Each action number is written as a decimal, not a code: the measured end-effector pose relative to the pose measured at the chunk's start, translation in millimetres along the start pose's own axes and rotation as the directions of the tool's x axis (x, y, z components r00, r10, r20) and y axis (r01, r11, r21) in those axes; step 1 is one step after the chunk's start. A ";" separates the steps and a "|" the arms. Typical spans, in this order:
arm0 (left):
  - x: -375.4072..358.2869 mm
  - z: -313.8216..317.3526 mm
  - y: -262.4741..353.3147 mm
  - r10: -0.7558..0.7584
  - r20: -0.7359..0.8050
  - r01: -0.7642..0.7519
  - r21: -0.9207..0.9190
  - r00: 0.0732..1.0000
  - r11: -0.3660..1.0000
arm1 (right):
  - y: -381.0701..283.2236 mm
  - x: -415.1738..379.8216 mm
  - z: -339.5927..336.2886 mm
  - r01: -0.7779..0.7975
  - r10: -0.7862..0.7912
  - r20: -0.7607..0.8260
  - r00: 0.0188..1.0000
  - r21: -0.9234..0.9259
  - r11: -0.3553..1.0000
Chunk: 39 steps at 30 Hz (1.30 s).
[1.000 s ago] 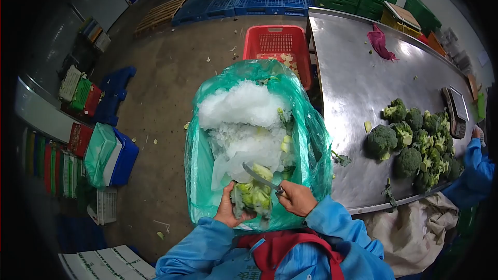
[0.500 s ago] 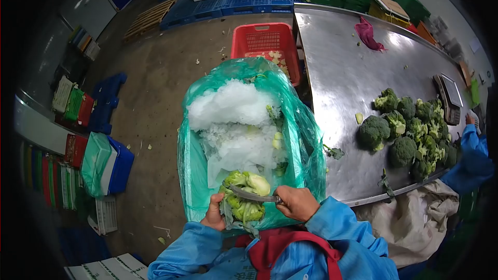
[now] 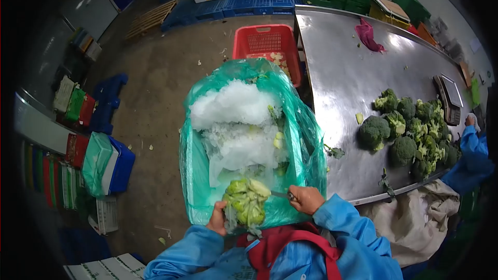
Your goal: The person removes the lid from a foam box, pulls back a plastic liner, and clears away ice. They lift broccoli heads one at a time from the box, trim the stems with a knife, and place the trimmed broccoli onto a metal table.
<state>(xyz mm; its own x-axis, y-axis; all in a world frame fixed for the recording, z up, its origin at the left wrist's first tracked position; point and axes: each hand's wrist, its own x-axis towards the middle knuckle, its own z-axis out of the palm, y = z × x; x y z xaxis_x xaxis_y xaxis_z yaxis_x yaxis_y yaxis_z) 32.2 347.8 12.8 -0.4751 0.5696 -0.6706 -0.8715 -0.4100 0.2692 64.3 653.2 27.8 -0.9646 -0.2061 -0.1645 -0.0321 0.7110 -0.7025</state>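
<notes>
My left hand is closed on the side of a broccoli head, its pale green underside and cut stem facing up. Some leaves hang from its lower edge. A knife is in my right hand, fingers wrapped round the handle, its blade pointing left at the stem. Both hands are over the near end of a container lined with a green plastic bag. Inside the bag lies a heap of crushed ice, with bits of broccoli showing along its right side.
To the right, a steel table carries a pile of broccoli, a scale and a pink cloth. Behind the bag stands a red crate with trimmings. Another person's blue sleeve shows at the right edge.
The knife has moved right, from across the broccoli to beside its stem, with my right hand drawn outward. My left hand still holds the broccoli, slightly lower.
</notes>
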 end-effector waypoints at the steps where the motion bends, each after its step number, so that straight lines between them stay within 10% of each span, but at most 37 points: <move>1: -0.7 14.9 -9.8 0.189 0.014 -0.189 0.042 0.982 0.981 | -0.4 -3.0 2.2 -0.003 0.003 0.001 1.000 0.002 1.000; 6: -9.2 9.4 -6.2 0.121 0.064 -0.121 0.001 0.991 0.993 | 23.3 -13.4 -5.8 0.051 -0.051 -0.009 0.999 0.008 0.999; 9: -32.5 36.6 22.5 0.208 0.313 -0.188 -0.093 0.927 0.978 | 39.8 -27.6 -22.0 -0.301 0.303 0.032 0.952 -0.058 0.952; 14: -15.1 56.8 43.7 0.243 0.202 -0.266 0.098 0.949 0.959 | -51.2 12.9 -40.0 0.068 -0.017 -0.116 0.993 0.461 0.885; 16: -9.4 68.5 44.7 0.578 0.263 -0.585 0.646 0.773 0.489 | -68.7 22.8 -33.8 0.114 -0.035 -0.151 0.988 0.552 0.826; 18: -8.4 70.9 47.9 0.601 0.307 -0.582 0.741 0.738 0.336 | -61.1 32.5 -18.2 0.207 -0.060 -0.286 0.956 0.519 0.829; 20: -8.6 68.6 50.1 0.654 0.386 -0.539 0.841 0.651 0.040 | -48.2 31.4 -19.9 -0.020 0.098 -0.090 0.991 0.632 0.775; 22: -13.0 73.3 51.3 0.663 0.410 -0.563 0.826 0.627 0.022 | -29.6 36.6 -16.7 -0.315 0.399 0.078 0.913 0.757 0.572; 27: -15.8 88.2 55.8 0.656 0.537 -0.520 0.817 0.531 -0.249 | -51.1 33.3 -20.8 -0.044 0.247 -0.132 0.960 0.802 0.596; 29: -15.4 106.2 52.7 0.580 0.672 -0.493 0.737 0.460 -0.462 | -56.8 35.7 -30.1 -0.332 0.142 0.301 0.943 0.870 0.365; 33: -16.0 134.1 42.2 0.477 0.759 -0.482 0.651 0.443 -0.587 | -28.9 35.5 4.3 -0.224 0.127 0.244 0.961 0.962 -0.153; 37: -7.9 132.2 38.8 0.488 0.750 -0.531 0.661 0.447 -0.530 | -30.4 28.8 -8.1 -0.170 0.240 0.171 0.956 0.985 -0.022; 39: -3.4 128.4 39.0 0.465 0.772 -0.578 0.634 0.434 -0.513 | -34.0 27.6 -18.5 -0.204 0.326 0.114 0.938 0.945 0.256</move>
<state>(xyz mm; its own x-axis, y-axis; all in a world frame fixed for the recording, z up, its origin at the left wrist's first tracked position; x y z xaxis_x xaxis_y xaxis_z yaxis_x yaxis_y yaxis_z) -15.8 421.4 114.3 -0.7052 0.6064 0.3673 0.6447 0.3331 0.6880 34.0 635.8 60.0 -0.8857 -0.0380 -0.4627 0.4359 -0.4110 -0.8007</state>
